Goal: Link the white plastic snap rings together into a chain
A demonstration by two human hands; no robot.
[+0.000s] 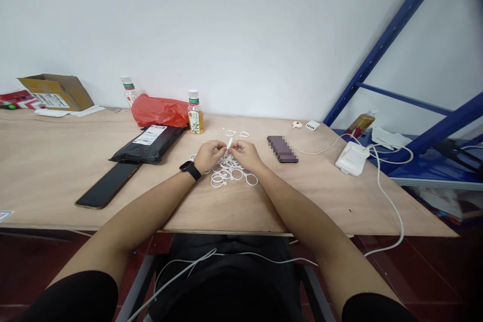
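Note:
Both my hands meet over a pile of several white plastic rings (231,173) on the wooden table (320,201). My left hand (209,156), with a black smartwatch (190,169) on its wrist, is closed in a pinch on one end of a small white ring piece (229,143). My right hand (245,155) is closed too, pinching the same piece from the other side. Two loose white rings (237,134) lie just beyond my fingers.
A black phone (107,184) and a black mailer bag (150,143) lie at left, with a red plastic bag (158,109), two drink bottles (195,112) and a cardboard box (56,91) behind. A dark wallet-like case (282,149), a white charger (350,158) with cables and blue shelving (415,110) stand right.

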